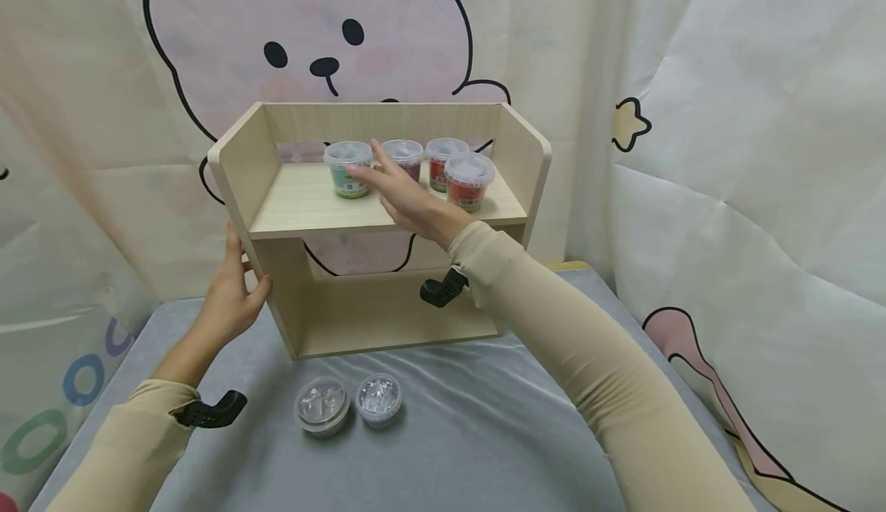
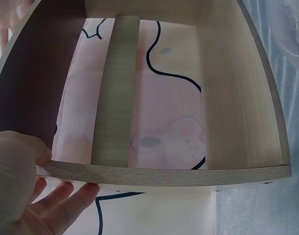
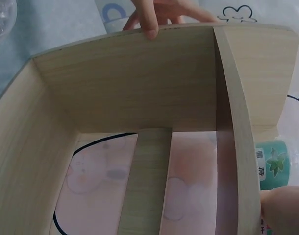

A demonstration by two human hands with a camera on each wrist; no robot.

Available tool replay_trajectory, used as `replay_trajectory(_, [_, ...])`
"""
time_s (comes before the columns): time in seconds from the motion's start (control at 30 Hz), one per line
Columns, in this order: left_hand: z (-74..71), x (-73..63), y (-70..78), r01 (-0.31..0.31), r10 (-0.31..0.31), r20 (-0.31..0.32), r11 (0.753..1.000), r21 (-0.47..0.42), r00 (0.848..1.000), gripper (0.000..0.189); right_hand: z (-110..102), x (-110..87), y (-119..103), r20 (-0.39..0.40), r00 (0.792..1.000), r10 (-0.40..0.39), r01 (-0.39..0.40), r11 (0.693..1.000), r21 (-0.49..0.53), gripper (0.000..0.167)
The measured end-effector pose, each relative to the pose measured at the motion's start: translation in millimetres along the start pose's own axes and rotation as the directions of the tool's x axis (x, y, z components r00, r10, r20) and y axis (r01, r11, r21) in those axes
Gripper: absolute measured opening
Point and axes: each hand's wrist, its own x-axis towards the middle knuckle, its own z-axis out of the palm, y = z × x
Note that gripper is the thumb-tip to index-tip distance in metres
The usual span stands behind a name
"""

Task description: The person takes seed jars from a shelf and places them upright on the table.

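Note:
My left hand [image 1: 234,297] grips the left side panel of a pale wooden shelf unit [image 1: 238,174], thumb on the inner side and fingers along the outside. My right hand [image 1: 408,197] reaches over the upper board, its fingers extended at the right side of a teal plastic tub [image 1: 348,177] with a clear lid. A purple tub [image 1: 410,160] stands behind that hand, partly covered by it. To its right are a red tub [image 1: 439,177] and, closer to the front, another red tub [image 1: 469,181].
Two clear-lidded tubs, one larger [image 1: 322,407] and one smaller [image 1: 379,400], stand on the grey-blue tablecloth [image 1: 484,435] before the unit. The lower compartment [image 1: 394,308] has an open back with a crossbar. Printed curtains [image 1: 747,189] surround the table.

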Motion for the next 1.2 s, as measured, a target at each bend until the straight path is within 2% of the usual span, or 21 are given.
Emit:
replay_trajectory(0.2, [0.8, 0.9, 0.5, 0.004, -0.004, 0.002, 1.0, -0.002, 1.0, 0.103, 3.4, 8.9, -4.3, -0.036, 0.999, 0.036, -0.037, 0.999, -0.024, 0.089])
replay_trajectory(0.47, [2.3, 2.7, 1.6, -0.007, 0.006, -0.004, 1.0, -0.019, 1.0, 0.104, 7.5, 20.3, -2.3, -0.104, 0.995, 0.013, -0.014, 1.0, -0.01, 0.089])
replay_trajectory(0.6, [1.9, 0.6, 2.6, -0.002, 0.002, -0.007, 1.0, -0.031, 1.0, 0.102, 8.7, 22.4, 0.6, -0.108, 0.994, -0.002, -0.01, 0.994, -0.11, 0.084])
replay_trajectory(0.7, [2.3, 0.3, 3.2, 0.004, -0.004, -0.011, 0.999, -0.035, 1.0, 0.102, 9.7, 21.6, 0.9, -0.109, 0.994, 0.011, -0.036, 0.973, -0.23, 0.081])
replay_trajectory(0.8, [2.7, 0.9, 3.4, 0.006, -0.007, -0.013, 1.0, -0.028, 1.0, 0.102, 10.9, 21.2, -0.3, -0.11, 0.993, 0.033, -0.065, 0.95, -0.306, 0.081])
replay_trajectory(0.97, [1.9, 1.6, 4.1, 0.018, -0.019, -0.016, 1.0, -0.019, 1.0, 0.101, 13.9, 25.6, -1.3, -0.135, 0.991, 0.016, -0.057, 0.95, -0.307, 0.08])
replay_trajectory(1.2, [3.7, -3.0, 5.6, 0.032, -0.033, -0.008, 0.999, -0.012, 0.999, 0.103, 21.1, 30.9, 8.9, -0.17, 0.984, -0.052, -0.007, 0.945, -0.326, 0.08])
